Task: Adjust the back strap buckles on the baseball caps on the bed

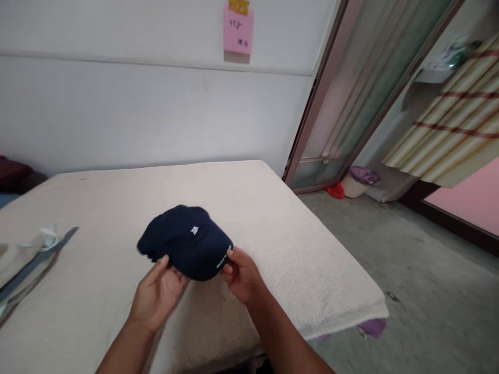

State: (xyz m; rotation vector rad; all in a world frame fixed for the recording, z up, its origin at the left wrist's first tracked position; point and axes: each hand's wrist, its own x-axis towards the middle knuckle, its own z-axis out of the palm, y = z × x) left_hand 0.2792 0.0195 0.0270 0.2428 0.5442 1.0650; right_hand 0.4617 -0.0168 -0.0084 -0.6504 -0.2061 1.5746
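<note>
Clearly, both hands have hold of the cap (183,239) over the bed (280,223), and it lies just ahead of the fingers, mostly toward the left side. Its long axis runs from the crown (171,226), at far left, to the brim (206,262), at near right, so the right hand (244,272) is the nearer one to the brim's lettered edge. The fingers of this hand make a narrow pinch there. The left hand (158,291) has the thumb above the near edge and the other fingers below, with little gap. Whether the cap touches the bed, one cannot tell. The crown is rounded, dark blue, apparently of soft cloth, with a small white emblem (194,230); the brim is curved and seems stiffer. The bed's covering is pale and woven.
</note>
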